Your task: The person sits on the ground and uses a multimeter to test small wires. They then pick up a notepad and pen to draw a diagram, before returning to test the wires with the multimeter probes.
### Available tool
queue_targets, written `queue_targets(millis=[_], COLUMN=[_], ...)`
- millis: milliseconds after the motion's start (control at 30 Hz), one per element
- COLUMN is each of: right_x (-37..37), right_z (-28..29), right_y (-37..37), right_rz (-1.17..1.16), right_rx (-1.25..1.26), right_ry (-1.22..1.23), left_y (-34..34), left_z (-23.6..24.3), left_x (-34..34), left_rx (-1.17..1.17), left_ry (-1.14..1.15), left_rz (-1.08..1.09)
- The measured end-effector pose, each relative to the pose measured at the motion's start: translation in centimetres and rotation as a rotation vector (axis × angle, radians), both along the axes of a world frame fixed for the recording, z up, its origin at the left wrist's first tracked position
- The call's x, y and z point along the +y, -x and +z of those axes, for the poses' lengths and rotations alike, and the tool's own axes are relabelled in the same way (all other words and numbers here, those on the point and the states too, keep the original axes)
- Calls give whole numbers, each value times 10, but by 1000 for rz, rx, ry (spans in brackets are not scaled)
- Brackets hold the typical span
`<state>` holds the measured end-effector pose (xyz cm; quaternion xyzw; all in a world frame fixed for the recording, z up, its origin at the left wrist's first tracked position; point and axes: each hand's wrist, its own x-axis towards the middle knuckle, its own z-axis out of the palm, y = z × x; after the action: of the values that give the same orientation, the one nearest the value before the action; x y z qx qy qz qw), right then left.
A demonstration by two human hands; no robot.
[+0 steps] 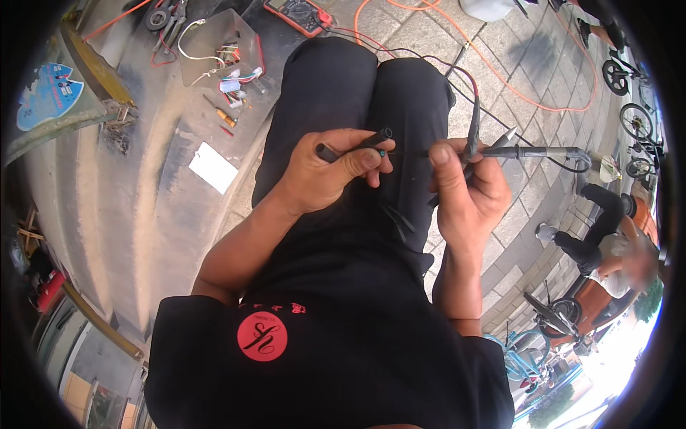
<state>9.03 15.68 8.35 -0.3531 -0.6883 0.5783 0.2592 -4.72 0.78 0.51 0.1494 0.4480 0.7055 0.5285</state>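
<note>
My left hand [343, 161] is closed round short black tubes [379, 136] over my lap, with a small teal piece by the fingertips. My right hand [468, 193] is closed on a bundle: a red-and-black lead [472, 132] wrapped in dark material, a dark tool with a pale pointed tip [508, 136], and a black-and-grey rod [533, 152] with a bent end. The two hands are apart, with a thin dark strand between them. Loose black strips [397, 222] hang below, against my trousers.
A multimeter [300, 16], a plastic box with wires [214, 57], cutters [171, 25], a screwdriver [223, 113] and a white card [213, 166] lie ahead and left. An orange hose [557, 107] crosses the paving. A seated person [604, 257] and bicycles [636, 121] are at right.
</note>
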Motion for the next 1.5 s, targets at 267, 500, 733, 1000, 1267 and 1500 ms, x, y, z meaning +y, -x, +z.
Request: queue_targets(millis=[267,500,733,1000,1267,1500], right_x=[-1,8,18,34,43,53], right_z=[-3,-8,-17,-31,-36,-42], right_y=[3,0,4,2,-2,-4], right_rz=[-4,28,3,-14,37,43], right_rx=[92,-2,-51,-63,-95,-176], right_ry=[110,120,154,232,241,230], left_y=[0,0,3,-3,-15,-16], left_z=[1,5,3,3,2,1], left_x=[-2,-1,4,12,17,24], left_rx=[32,-6,55,105,402,513], left_ry=[-12,-19,-20,27,85,156], left_rz=[0,-43,-63,-21,18,37])
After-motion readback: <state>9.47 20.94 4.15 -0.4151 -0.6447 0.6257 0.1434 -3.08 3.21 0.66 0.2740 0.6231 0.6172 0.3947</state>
